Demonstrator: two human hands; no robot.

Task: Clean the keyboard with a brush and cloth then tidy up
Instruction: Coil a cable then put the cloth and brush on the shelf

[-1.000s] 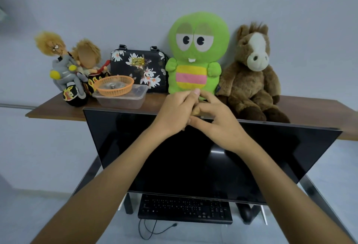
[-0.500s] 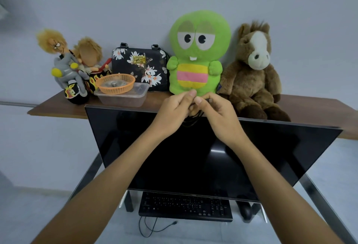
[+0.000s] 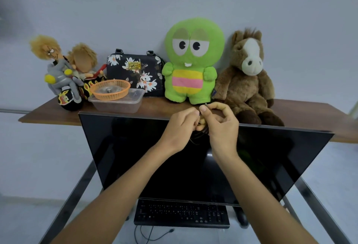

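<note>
Looming over all, the monitor (image 3: 193,162); lying below it, untouched, the keyboard (image 3: 182,213). Pinching a dark cord (image 3: 201,133) (probably tidying) between left hand (image 3: 180,127) and right hand (image 3: 220,125), fingers curled; likely needing coiling next.

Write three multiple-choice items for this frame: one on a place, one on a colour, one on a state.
1. Where is the orange mesh basket?
A. on the clear plastic container
B. on the floor
C. on the black keyboard

2. What colour is the round-headed plush toy beside the brown horse plush?
A. blue
B. green
C. red

3. What is the right hand doing?
A. lying flat
B. pinching a thin dark cord
C. pressing keys

Answers: A, the basket sits on the container; B, its body is green; B, thumb and forefinger pinch the cord near the left hand.
</note>
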